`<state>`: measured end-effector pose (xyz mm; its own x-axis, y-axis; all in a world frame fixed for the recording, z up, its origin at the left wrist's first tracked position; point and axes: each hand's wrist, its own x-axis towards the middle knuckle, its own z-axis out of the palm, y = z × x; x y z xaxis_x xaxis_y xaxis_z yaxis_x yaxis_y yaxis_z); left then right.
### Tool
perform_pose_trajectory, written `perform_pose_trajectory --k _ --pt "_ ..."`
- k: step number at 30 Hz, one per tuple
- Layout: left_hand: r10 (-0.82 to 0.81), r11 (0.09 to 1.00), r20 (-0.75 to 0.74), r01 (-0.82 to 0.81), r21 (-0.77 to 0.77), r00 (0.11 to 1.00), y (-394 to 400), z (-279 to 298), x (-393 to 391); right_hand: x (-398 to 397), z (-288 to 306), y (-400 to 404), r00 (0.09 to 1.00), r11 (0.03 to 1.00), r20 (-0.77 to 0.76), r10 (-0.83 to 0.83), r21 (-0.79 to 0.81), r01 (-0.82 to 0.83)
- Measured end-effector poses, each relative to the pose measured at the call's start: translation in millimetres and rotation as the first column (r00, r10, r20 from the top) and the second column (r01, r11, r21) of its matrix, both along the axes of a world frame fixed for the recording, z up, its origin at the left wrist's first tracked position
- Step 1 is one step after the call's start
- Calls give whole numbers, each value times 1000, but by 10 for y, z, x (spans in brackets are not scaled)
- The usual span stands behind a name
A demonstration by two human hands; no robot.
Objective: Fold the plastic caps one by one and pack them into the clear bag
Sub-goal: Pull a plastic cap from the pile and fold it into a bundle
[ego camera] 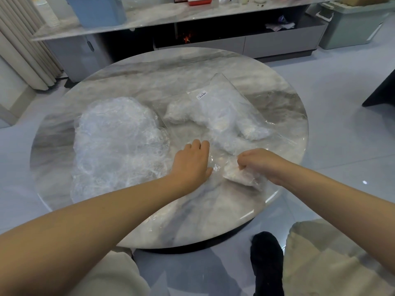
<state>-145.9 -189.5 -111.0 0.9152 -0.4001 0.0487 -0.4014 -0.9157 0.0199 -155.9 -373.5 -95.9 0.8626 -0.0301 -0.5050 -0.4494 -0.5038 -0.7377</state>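
A big heap of loose, crinkled plastic caps [119, 144] lies on the left half of the round marble table [171, 67]. To its right lies the clear bag [222, 107] with a small white label; folded caps show inside it. My left hand [192, 163] lies flat on the bag's near edge, fingers straight, pressing it down. My right hand [258, 165] grips a folded plastic cap [241, 178] at the bag's mouth, close to the table's near right edge.
A long low cabinet [277, 41] with a marble top stands behind the table. A grey-green bin [352, 28] sits on the floor at the far right. A black-socked foot [267, 259] and my knees are below the table's near edge.
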Motion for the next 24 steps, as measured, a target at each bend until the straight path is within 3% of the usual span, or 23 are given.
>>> perform_pose_trajectory --k 5,8,12,20,22,24 --pt "33 994 49 -27 -104 998 -2 63 32 65 1 21 999 999 -18 -32 14 32" --pt "70 968 36 -59 -244 997 11 102 -20 109 33 77 986 979 30 -162 127 157" --pt "76 948 28 -63 -313 997 77 110 -95 224 64 97 936 901 86 -341 316 299" --pt "26 947 -22 -31 -319 999 200 110 -180 463 39 93 835 709 -6 -551 525 471" --pt "14 941 -27 -23 -337 1000 222 118 -194 458 17 138 843 761 91 -530 491 425" --pt "1 938 -34 -13 -346 999 225 125 -216 437 -41 213 847 881 304 -436 334 334"
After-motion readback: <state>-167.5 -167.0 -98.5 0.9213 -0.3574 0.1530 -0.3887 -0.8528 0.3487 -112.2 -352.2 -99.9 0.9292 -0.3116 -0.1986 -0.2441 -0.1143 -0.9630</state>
